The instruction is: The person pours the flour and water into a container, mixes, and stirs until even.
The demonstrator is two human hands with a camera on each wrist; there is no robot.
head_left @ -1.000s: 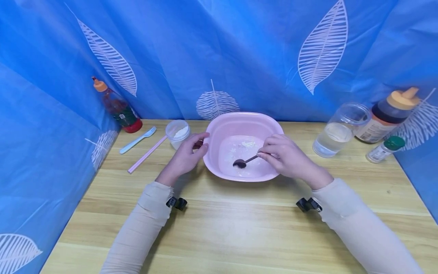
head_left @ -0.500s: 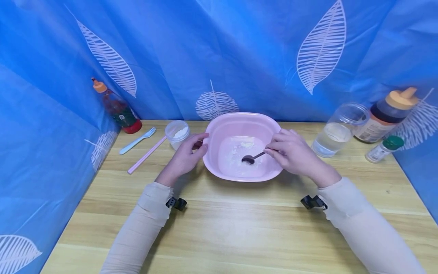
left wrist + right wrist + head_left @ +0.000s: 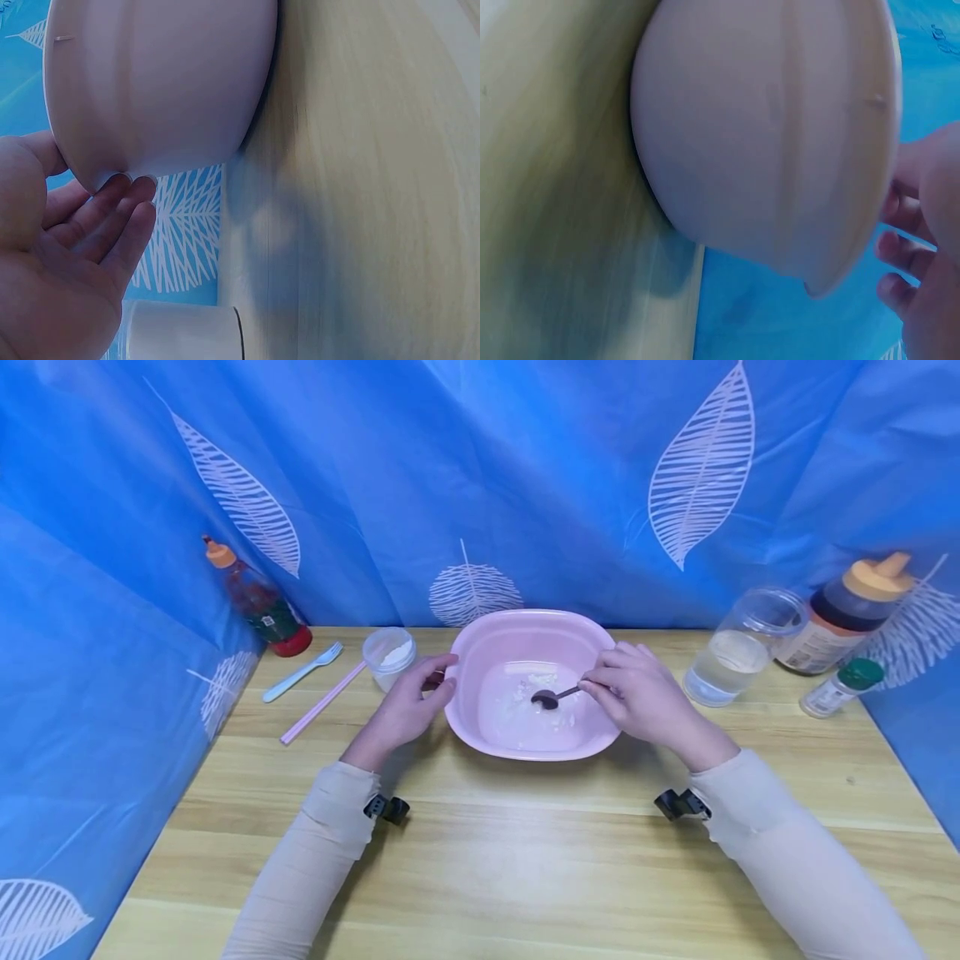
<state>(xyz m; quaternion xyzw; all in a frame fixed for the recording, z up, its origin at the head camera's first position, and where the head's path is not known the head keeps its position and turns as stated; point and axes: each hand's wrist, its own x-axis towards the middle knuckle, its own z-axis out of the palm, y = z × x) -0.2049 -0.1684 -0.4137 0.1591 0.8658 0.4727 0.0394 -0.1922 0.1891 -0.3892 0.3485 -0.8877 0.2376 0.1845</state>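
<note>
A pink plastic basin [image 3: 480, 731] stands on the table with white powder [image 3: 517, 693] spread over its floor. My left hand [image 3: 411, 697] grips the basin's left rim; the left wrist view shows the thumb at the rim and the fingers [image 3: 105, 217] against the outer wall below it. Above the basin's right side, my right hand [image 3: 637, 693] pinches the handle of a small dark spoon [image 3: 546, 699]. The spoon's bowl is low inside the basin, at the powder. In the right wrist view the basin wall hides the spoon.
A clear jar of white powder [image 3: 389, 656] stands beside my left hand. Further left lie pink chopsticks [image 3: 322, 703] and a blue fork [image 3: 302, 672], near a red sauce bottle [image 3: 258, 602]. At right are a water cup [image 3: 731, 660], a dark sauce bottle [image 3: 843, 614] and a green-capped shaker [image 3: 840, 687].
The spoon and my right hand have moved right across the basin, then the spoon bowl slightly away from me. The powder is more spread out. My left hand stays at the rim.
</note>
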